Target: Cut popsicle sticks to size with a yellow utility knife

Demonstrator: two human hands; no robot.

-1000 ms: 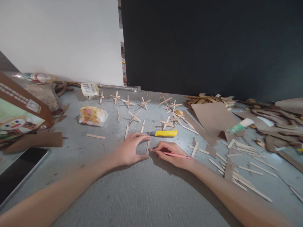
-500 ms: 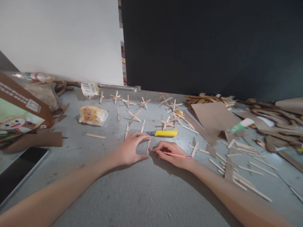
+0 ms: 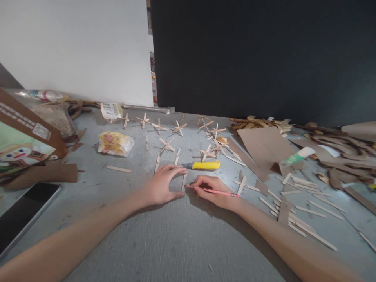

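Nothing visibly shifts from the earlier frame; both hands hold their pose. With the clock centred on the wooden stick (image 3: 184, 183), the left hand (image 3: 163, 186), at 9 o'clock, pinches its two ends between thumb and forefinger, probably to steady it. At 3 o'clock the right hand (image 3: 214, 184) grips a pencil (image 3: 220, 192) low, likely for control, tip toward 9. Lying on the table (image 3: 164, 243), the stick's long axis runs 12 to 6, top leaning slightly toward 1.
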